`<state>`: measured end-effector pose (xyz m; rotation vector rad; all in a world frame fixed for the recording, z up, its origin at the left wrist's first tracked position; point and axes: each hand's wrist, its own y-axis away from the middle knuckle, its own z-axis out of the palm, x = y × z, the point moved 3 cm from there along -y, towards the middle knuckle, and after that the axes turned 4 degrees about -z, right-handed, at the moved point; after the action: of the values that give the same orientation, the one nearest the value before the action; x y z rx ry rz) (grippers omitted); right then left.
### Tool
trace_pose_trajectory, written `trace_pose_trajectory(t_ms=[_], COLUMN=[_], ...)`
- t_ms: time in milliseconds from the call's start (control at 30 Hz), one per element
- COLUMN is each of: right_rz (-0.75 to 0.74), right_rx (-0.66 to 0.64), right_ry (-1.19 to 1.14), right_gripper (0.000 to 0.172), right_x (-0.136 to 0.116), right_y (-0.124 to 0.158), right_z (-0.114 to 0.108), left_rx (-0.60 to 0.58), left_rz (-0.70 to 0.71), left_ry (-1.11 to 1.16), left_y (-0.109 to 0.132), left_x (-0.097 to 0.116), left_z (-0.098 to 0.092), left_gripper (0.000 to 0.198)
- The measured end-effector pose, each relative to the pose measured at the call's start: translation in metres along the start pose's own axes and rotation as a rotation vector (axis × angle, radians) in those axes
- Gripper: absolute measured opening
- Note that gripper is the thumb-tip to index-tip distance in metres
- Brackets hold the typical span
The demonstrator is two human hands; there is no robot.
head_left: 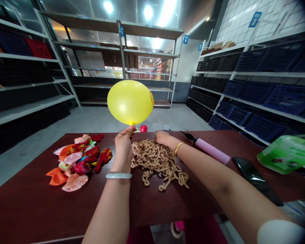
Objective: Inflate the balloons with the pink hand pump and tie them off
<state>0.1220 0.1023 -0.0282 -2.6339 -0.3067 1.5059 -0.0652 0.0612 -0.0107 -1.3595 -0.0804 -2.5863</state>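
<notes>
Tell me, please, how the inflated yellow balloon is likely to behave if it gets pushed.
The inflated yellow balloon is probably very light for its size, since the left hand holds it up by its bottom end alone. Being rounded and gripped only there, it would likely sway or swivel. Its taut, shiny surface suggests it may spring back, yet burst on anything sharp.

A tall rack (152, 31) with brown boards lines the far end, before a shiny, reflective wall (129, 12) where bright lights (148, 13) glare. Grey floor (91, 120) stretches between the rack and the dark reddish-brown surface (45, 210). White shelves (35, 105) stand at left; at right, navy crates (289, 98) fill shelving below a white tiled wall (237, 23).
</notes>
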Motion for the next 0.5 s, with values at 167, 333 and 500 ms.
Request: trace_pose_trajectory(t_ms=[167,333,500], right_rz=[-0.022,-0.092,-0.184], right_rx=[-0.024,-0.020,0.005], right_ry=[-0.144,-0.541,-0.957], right_gripper=[0.021,0.024,0.017], right_x=[-0.015,-0.056,-0.100], right_y=[0.006,0.012,0.019], right_z=[-0.015,-0.040,-0.063], left_rx=[0.004,0.031,0.023], left_rz=[0.037,0.058,0.033], left_ry=[0.013,0.021,0.031], left_y=[-0.001,-0.006,-0.004], left_x=[-0.001,-0.003,-0.001], left_z=[0.000,-0.005,-0.003], left_gripper=[0.025,0.024,0.028])
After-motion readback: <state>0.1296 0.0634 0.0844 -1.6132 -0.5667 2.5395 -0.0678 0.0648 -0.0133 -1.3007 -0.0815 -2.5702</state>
